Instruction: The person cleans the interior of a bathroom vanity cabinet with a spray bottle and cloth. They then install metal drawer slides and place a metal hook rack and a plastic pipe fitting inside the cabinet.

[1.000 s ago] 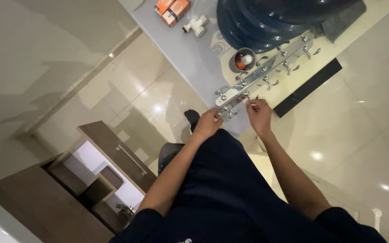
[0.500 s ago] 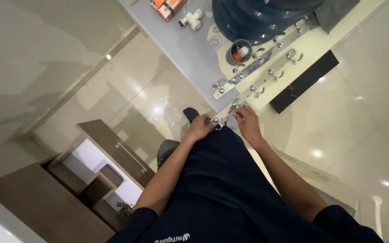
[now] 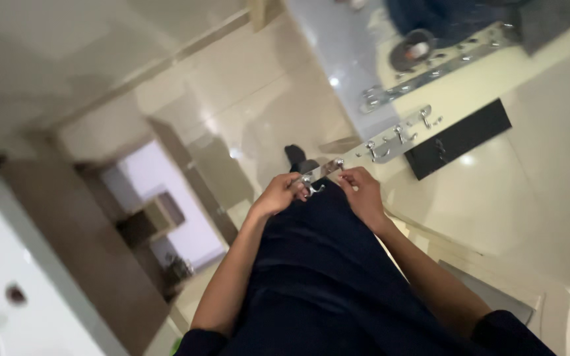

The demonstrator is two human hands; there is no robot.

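My left hand [image 3: 282, 194] and my right hand [image 3: 362, 191] are close together in front of my dark clothing. Between them they pinch a short shiny metal strip with a hook [image 3: 320, 174], one hand at each end. Just beyond the right hand, a chrome rail with several hooks [image 3: 400, 135] lies at the edge of the pale table [image 3: 344, 59]. A longer hook rail [image 3: 430, 66] lies further back on the table. The view is blurred, so I cannot see whether the strip in my hands joins the nearer rail.
A black flat strip [image 3: 460, 138] lies beside the nearer rail. A round dark roll [image 3: 413, 49] and a large blue bottle [image 3: 443, 13] sit at the table's far end. Glossy tiled floor [image 3: 529, 198] is to the right, with a brown cabinet [image 3: 87, 250] and a white basin [image 3: 8, 310] to the left.
Both hands have drawn back from the long rail on the table toward my body, with the small hooked strip between them. The camera view has swung and blurred.
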